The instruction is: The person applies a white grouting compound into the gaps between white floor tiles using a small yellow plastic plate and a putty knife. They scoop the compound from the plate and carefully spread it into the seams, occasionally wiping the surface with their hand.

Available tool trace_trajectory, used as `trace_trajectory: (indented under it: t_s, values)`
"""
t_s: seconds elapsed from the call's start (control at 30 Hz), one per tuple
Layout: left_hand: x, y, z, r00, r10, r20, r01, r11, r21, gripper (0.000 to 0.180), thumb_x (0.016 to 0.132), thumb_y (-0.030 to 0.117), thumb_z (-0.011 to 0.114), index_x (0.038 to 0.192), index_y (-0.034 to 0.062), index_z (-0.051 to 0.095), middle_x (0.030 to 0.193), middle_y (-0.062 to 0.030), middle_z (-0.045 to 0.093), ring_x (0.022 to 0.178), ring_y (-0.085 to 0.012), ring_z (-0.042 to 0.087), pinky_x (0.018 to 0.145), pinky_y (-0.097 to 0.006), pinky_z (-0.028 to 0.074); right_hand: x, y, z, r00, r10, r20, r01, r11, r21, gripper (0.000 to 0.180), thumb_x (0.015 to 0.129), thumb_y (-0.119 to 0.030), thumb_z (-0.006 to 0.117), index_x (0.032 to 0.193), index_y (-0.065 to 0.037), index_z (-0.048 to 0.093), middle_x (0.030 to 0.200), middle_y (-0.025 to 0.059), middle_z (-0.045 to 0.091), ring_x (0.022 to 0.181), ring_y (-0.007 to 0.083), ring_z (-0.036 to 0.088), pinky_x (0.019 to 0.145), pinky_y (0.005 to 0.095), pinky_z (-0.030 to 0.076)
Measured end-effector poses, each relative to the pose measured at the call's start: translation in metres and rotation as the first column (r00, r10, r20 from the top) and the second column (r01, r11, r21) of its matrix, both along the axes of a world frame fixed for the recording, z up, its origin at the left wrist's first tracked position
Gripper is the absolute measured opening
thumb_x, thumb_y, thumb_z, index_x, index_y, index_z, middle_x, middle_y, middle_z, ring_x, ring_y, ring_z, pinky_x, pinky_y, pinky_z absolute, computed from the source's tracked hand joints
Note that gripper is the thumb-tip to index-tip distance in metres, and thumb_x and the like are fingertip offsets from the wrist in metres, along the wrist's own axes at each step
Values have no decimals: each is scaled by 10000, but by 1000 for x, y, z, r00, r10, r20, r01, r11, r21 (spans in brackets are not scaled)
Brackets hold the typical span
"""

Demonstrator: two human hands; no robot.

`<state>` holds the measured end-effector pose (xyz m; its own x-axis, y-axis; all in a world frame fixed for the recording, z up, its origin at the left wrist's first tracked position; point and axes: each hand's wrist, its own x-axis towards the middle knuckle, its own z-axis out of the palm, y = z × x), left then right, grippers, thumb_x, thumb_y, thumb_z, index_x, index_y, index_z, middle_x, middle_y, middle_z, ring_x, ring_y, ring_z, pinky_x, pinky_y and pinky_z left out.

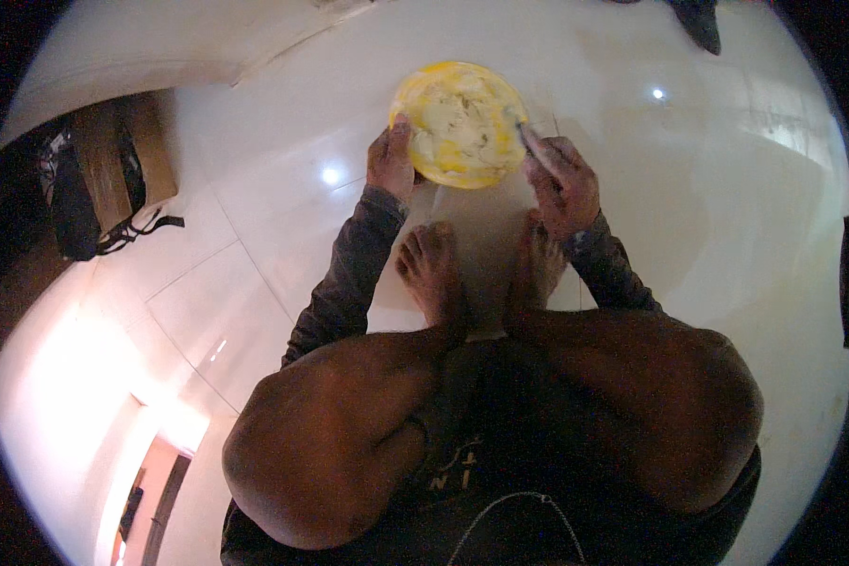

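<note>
Dish (443, 68) in the head view is yellow, round and coated with pale paste (462, 123). Left hand (393, 158) has its grip closed on the dish's left rim, thumb uppermost, forearm slanting in from below. Right hand (564, 189), beside the dish's right rim, grips a slim tool (541, 149), tip tilted to the paste. Feet (431, 269) stand below the dish.

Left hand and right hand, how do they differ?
The left hand grips the yellow dish by its rim, while the right hand holds a slim tool. The left hand is at the dish's left side, the right hand at its right. Both emerge from dark sleeves.
</note>
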<state>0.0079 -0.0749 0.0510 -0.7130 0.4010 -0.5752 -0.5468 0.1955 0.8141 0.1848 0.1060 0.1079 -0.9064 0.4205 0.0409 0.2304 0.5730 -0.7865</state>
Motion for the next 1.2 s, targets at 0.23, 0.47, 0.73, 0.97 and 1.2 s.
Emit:
trace_trajectory:
  t_s: [0.23,0.47,0.73,0.97,1.2]
  values:
    - [9,8,-14,965,-12,-262,6,1000,-22,472,1035,402,478,1059,-39,644,962,-86,690,853,-147,628,764,-297,518,22,-34,-23,982,116,150,-142,975,172,618,829,-116,603,1427,-215,485,1104,114,573,935,283,626,762,403,578]
    - [12,16,-3,991,72,-113,-87,987,-135,496,1025,394,502,1185,-68,590,1060,-98,674,897,-162,649,798,-307,537,35,-50,-38,941,42,335,-127,963,238,695,813,-24,613,1453,-232,439,1031,101,569,889,270,617,722,366,561]
    - [2,0,-38,986,130,-101,-127,991,30,509,1006,409,541,1200,-60,581,1089,-120,669,910,-198,663,795,-325,553,74,-33,-25,865,134,484,-199,976,86,610,893,-192,546,1479,-268,395,1168,158,565,978,350,647,812,443,581]
    - [-40,2,-8,968,92,-235,-65,991,120,469,991,365,559,1277,-7,542,1207,-119,630,1040,-271,664,844,-418,583,147,99,-56,797,-411,443,67,789,610,370,958,-178,485,1319,-216,555,870,147,566,704,332,602,551,455,505]
    - [-35,15,3,976,205,-79,-184,959,218,496,996,371,539,1335,11,511,1309,-115,571,1171,-261,598,952,-446,538,161,363,-91,927,-253,277,21,771,636,151,876,-185,612,885,-35,628,759,173,627,672,317,598,589,416,516]
